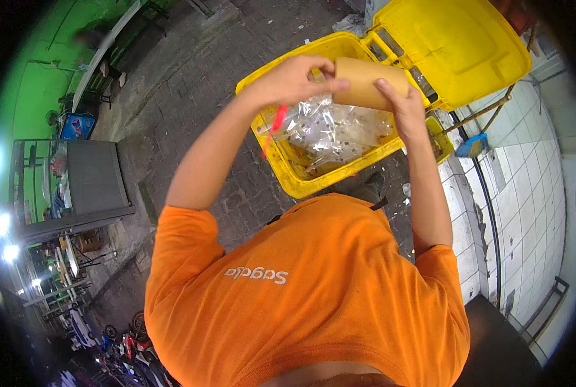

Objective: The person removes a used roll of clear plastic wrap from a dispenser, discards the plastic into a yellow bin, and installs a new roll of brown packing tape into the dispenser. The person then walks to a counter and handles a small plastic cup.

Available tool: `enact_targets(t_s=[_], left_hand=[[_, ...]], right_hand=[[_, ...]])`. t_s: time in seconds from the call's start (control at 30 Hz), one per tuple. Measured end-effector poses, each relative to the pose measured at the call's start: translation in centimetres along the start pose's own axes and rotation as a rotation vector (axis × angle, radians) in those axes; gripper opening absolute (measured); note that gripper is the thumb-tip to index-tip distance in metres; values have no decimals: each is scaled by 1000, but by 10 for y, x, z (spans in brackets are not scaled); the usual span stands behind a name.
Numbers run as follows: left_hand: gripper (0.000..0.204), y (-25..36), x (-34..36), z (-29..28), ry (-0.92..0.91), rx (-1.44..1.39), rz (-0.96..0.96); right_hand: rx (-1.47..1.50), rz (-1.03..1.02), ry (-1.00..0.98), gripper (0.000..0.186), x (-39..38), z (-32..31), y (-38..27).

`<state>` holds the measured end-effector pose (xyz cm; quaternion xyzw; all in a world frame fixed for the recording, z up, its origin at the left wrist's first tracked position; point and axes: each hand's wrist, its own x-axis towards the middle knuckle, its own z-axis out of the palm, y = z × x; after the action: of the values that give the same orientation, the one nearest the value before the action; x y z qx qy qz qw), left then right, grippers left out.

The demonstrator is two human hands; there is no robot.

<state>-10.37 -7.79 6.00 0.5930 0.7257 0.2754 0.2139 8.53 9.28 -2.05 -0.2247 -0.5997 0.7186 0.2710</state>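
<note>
A light brown cardboard tube (359,80) lies sideways between my hands, above the open yellow bin (292,184). My left hand (301,80) has its fingers curled at the tube's left end, the thumb against it. My right hand (404,106) grips the right end, thumb across the front. Below the tube, crumpled clear plastic (327,132) lies inside the bin, and a red strip (276,122) hangs near the bin's left side.
The bin's yellow lid (456,51) is swung open to the right, near thin sticks and a blue broom head (470,147). White tiles (514,193) run along the right. At left are a grey counter (94,180), tables, parked motorbikes (130,345) and paved ground (204,77).
</note>
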Motion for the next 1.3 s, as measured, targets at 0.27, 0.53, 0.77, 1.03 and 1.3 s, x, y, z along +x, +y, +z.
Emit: enact_targets(t_s=[0.27,0.53,0.77,1.03,1.3], left_hand=[[30,-16,-44,27,442,-1027,-405],[33,-96,-65,21,847,-1384,-459],[33,-120,-132,-49,994,-1348,-342],[32,-70,-182,16,1051,-1336,-534],[34,4,-233,112,1091,-1468,-542]], right_hand=[[-26,-502,662,46,19,52,52],[-574,-204,-62,24,-21,91,72],[-743,-290,349,40,59,35,118],[-1023,-503,586,91,88,-22,81],[278,64,853,102,110,-327,71]])
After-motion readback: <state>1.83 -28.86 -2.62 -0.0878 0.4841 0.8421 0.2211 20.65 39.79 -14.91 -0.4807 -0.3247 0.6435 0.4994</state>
